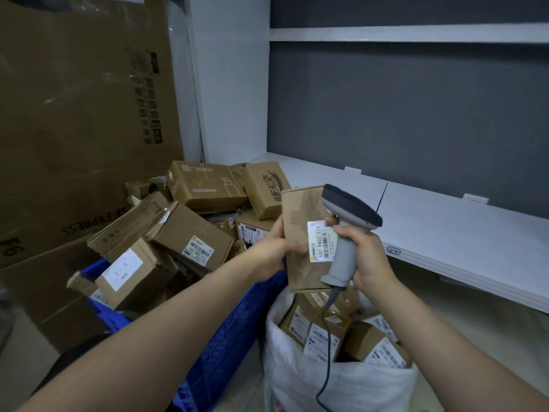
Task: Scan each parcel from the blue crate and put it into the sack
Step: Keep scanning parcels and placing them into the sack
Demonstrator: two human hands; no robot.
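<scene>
Above sack (297, 379), left grip (271, 248) clasps parcel (300, 209).

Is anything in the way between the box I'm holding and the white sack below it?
Only the grey scanner's dark cable hangs across the mouth of the white woven sack, below the brown cardboard box. Nothing else visible.

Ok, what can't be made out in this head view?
- Held parcel's label: partly covered by the scanner and right hand.
- Blue crate: mostly hidden by piled parcels and left forearm.
- Sack: bottom cut off by the lower edge.
- Labels in sack: print too small.
</scene>
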